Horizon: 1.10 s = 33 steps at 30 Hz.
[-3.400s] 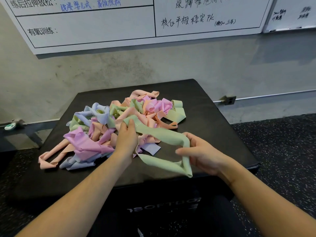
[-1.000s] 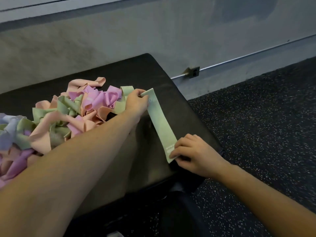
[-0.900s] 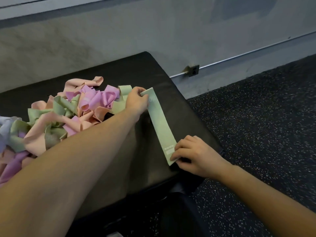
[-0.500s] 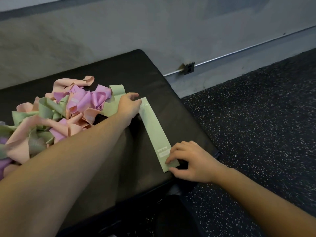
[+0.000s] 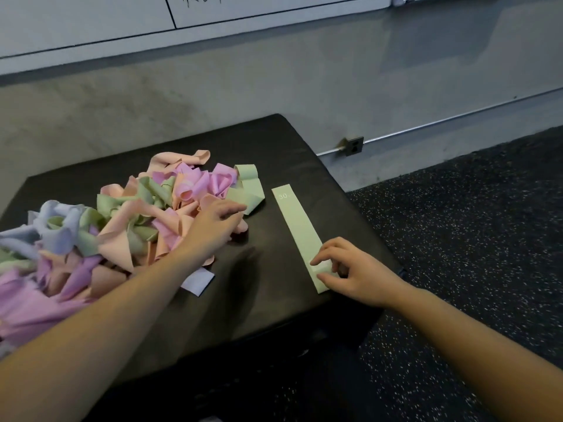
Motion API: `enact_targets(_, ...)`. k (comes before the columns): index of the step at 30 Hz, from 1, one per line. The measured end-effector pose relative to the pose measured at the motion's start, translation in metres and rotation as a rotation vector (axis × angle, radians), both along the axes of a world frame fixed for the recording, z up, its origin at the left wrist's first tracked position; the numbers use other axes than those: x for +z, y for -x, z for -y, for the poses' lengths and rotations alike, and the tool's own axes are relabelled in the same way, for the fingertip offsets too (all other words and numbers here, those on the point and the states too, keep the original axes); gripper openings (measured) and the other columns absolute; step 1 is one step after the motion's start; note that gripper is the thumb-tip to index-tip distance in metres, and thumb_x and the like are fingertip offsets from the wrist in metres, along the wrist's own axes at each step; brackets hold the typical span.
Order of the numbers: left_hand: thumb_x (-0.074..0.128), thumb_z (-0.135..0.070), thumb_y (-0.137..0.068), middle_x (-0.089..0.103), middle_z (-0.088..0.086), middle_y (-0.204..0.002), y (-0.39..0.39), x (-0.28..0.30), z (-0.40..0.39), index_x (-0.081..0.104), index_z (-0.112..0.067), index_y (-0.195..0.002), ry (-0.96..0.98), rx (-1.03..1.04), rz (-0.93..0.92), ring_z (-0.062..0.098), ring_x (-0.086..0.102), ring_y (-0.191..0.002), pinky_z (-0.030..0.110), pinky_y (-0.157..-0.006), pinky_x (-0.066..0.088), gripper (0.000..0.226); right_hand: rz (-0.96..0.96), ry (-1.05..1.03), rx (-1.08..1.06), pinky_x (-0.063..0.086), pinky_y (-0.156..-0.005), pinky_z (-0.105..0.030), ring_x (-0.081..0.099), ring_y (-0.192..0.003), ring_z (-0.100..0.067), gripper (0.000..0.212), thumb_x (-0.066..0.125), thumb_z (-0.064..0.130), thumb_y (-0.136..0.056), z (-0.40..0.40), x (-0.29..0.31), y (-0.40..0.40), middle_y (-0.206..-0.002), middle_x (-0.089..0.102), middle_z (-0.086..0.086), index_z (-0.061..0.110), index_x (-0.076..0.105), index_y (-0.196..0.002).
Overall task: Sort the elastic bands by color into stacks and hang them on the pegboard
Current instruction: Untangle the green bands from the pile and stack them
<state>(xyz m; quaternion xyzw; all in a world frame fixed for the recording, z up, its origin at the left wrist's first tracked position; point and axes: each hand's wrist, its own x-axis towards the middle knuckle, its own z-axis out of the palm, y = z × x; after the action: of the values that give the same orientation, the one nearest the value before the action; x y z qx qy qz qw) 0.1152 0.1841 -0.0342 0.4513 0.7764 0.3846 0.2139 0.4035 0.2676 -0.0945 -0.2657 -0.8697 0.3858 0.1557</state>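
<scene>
moved: the left hand (image 5: 217, 223) has let go of the far end of the flat green band (image 5: 300, 236) and gone back to the pile (image 5: 122, 226). the band now lies by itself on the black box (image 5: 268, 300).
flat green band: right of the middle of the frame, flat and straight, far end up, near end down. it sits apart from the pile so it can start the green stack.
right hand: the right hand (image 5: 356, 271) is at the near end of the flat band, lower right of the middle. its fingers are bent and the tips press the band down. it looks like it is keeping the band flat. i cannot tell if the thumb pinches the edge.
left hand: at the right edge of the pile, fingers loose and reaching. the tips are at a folded green band (image 5: 248, 191). it holds nothing that i can see. my guess is it wants that one next, since it has the same color.
pile: left half of the frame, pink, purple, green and blue bands all mixed up.
how far: just the start. one band sorted, lots to go.
pegboard: not in the picture.
</scene>
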Motion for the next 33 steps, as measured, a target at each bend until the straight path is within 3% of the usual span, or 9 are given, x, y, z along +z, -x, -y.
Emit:
enact_targets(2, 0.054, -0.019, -0.104, 0.059, -0.01, -0.124, 0.012, 0.003, 0.016, 0.068, -0.022, -0.129, 0.0, 0.022, -0.005, 0.011, 0.056, -0.115, 0.011, -0.083, 0.046, 0.029, 0.021, 0.0, 0.0, 0.048, -0.085, -0.025, 0.06, -0.091, -0.01, 0.018, 0.069, 0.037, -0.09, 0.003, 0.003, 0.006, -0.119, 0.05, 0.022, 0.042, 0.066, -0.107)
enact_targets(4, 0.054, -0.02, -0.104, 0.06, -0.009, -0.127, 0.024, 0.004, 0.028, 0.066, -0.027, -0.132, -0.02, 0.061, 0.011, 0.019, 0.061, -0.115, 0.034, -0.098, 0.053, 0.032, 0.036, 0.006, 0.007, 0.049, -0.085, -0.024, 0.062, -0.093, -0.009, 0.018, 0.069, 0.036, -0.091, 0.005, 0.006, 0.015, -0.119, 0.05, 0.022, 0.044, 0.065, -0.107)
enact_targets(6, 0.054, -0.022, -0.104, 0.061, -0.007, -0.128, 0.034, 0.003, 0.035, 0.066, -0.032, -0.131, -0.025, 0.091, 0.019, 0.019, 0.065, -0.107, 0.048, -0.098, 0.055, 0.032, 0.062, 0.009, 0.016, 0.049, -0.086, -0.024, 0.062, -0.093, -0.007, 0.018, 0.069, 0.035, -0.093, 0.006, 0.008, 0.027, -0.119, 0.05, 0.023, 0.042, 0.066, -0.109)
enact_targets(10, 0.052, -0.024, -0.103, 0.053, -0.014, -0.132, 0.05, 0.003, 0.034, 0.061, -0.043, -0.125, -0.028, 0.063, -0.034, 0.01, 0.069, -0.095, 0.042, -0.088, 0.059, 0.031, 0.087, -0.004, 0.003, 0.048, -0.086, -0.021, 0.061, -0.09, -0.006, 0.016, 0.066, 0.029, -0.095, -0.001, 0.016, 0.063, -0.118, 0.052, 0.019, 0.036, 0.067, -0.11)
enact_targets(14, 0.051, -0.026, -0.104, 0.058, -0.01, -0.132, 0.064, -0.005, 0.017, 0.062, -0.027, -0.136, 0.002, 0.044, -0.16, 0.013, 0.057, -0.121, 0.041, -0.105, 0.049, 0.034, 0.143, 0.016, -0.005, 0.048, -0.083, -0.019, 0.06, -0.089, -0.007, 0.02, 0.065, 0.029, -0.097, -0.021, 0.032, 0.116, -0.122, 0.051, 0.015, 0.039, 0.062, -0.114)
enact_targets(17, 0.055, -0.026, -0.101, 0.062, -0.011, -0.124, 0.074, -0.013, 0.0, 0.063, -0.025, -0.134, -0.005, 0.003, -0.245, 0.014, 0.062, -0.111, 0.042, -0.1, 0.053, 0.034, 0.145, 0.017, -0.017, 0.043, -0.079, -0.016, 0.056, -0.085, -0.003, 0.033, 0.066, 0.026, -0.096, -0.039, 0.038, 0.163, -0.131, 0.05, 0.01, 0.033, 0.06, -0.128)
enact_targets(21, 0.059, -0.032, -0.095, 0.061, -0.009, -0.131, 0.085, -0.024, -0.022, 0.068, -0.031, -0.123, 0.053, -0.037, -0.474, 0.017, 0.046, -0.129, 0.046, -0.113, 0.034, 0.029, 0.146, 0.049, -0.08, 0.052, -0.092, -0.03, 0.058, -0.108, -0.011, 0.053, 0.067, 0.026, -0.093, -0.059, 0.036, 0.214, -0.148, 0.046, 0.001, 0.032, 0.047, -0.142)
enact_targets(26, 0.059, -0.052, -0.093, 0.037, -0.009, -0.157, 0.096, -0.042, -0.035, 0.049, -0.037, -0.142, 0.194, -0.087, -0.64, 0.017, 0.018, -0.152, 0.05, -0.123, 0.003, 0.053, 0.297, 0.134, -0.172, 0.052, -0.094, -0.042, 0.062, -0.111, -0.027, 0.067, 0.06, 0.034, -0.096, -0.065, 0.034, 0.244, -0.13, 0.055, -0.007, 0.023, 0.028, -0.153)
enact_targets(33, 0.059, -0.066, -0.088, 0.017, -0.005, -0.168, 0.103, -0.057, -0.031, 0.021, -0.047, -0.155, 0.298, -0.049, -0.579, 0.021, 0.013, -0.155, 0.055, -0.123, 0.007, 0.079, 0.315, -0.173, -0.183, 0.052, -0.092, -0.036, 0.062, -0.111, -0.022, 0.053, 0.06, 0.05, -0.096, -0.06, 0.037, 0.237, -0.124, 0.067, -0.003, 0.02, 0.057, -0.139)
